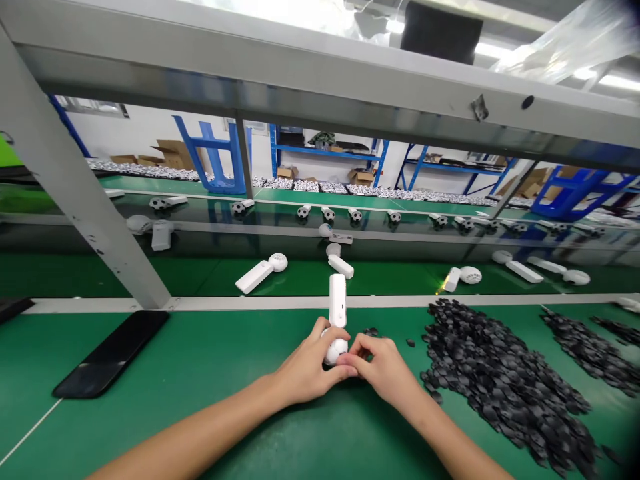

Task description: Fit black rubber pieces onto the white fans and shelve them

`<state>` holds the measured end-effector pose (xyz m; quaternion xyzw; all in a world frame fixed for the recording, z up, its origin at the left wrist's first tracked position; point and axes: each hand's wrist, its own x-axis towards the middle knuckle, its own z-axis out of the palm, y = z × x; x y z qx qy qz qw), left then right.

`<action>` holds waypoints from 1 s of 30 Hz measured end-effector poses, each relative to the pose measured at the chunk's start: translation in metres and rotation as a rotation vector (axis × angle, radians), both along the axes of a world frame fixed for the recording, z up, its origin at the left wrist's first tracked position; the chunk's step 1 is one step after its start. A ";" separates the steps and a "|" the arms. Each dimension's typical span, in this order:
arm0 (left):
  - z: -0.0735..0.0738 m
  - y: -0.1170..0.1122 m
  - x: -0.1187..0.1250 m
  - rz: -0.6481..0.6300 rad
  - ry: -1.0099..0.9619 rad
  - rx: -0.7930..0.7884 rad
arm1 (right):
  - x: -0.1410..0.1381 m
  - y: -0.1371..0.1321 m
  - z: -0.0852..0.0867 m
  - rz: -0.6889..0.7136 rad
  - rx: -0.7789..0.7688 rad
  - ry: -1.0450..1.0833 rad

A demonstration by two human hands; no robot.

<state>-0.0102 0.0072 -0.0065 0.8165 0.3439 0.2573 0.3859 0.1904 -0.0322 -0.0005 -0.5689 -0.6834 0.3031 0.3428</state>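
Observation:
A white device [337, 299] with a flat, rounded handle and a ball-shaped head points away from me over the green bench. My left hand [313, 360] is wrapped round its ball head, with fingers over the top and the thumb in front. On the right side of the ball, my right hand [383, 367] is closed in a pinch, its fingertips touching the head. Whatever sits between those fingertips is hidden. Just beyond my right hand lie a few small black pieces [371, 332]. Farther right spreads a large heap of similar black pieces [500, 373].
A black phone-like slab [113, 353] lies at the left beside a metal post [90, 193]. Past the white ledge, a green belt [200, 273] carries several white devices [263, 272]. Black-patched ones [327, 213] line the far side. A grey beam [320, 60] crosses above.

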 end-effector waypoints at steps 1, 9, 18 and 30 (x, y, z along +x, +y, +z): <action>0.000 0.000 0.000 -0.002 -0.001 -0.003 | 0.000 0.001 -0.002 -0.009 0.001 -0.008; -0.001 0.007 -0.003 -0.001 -0.148 0.000 | 0.018 0.007 0.018 0.153 0.064 -0.113; 0.004 0.013 -0.009 0.047 -0.200 -0.137 | 0.131 0.016 0.018 -0.301 -0.166 -0.464; -0.009 0.013 -0.007 0.147 -0.280 -0.110 | 0.127 0.020 0.011 -0.109 -0.163 -0.332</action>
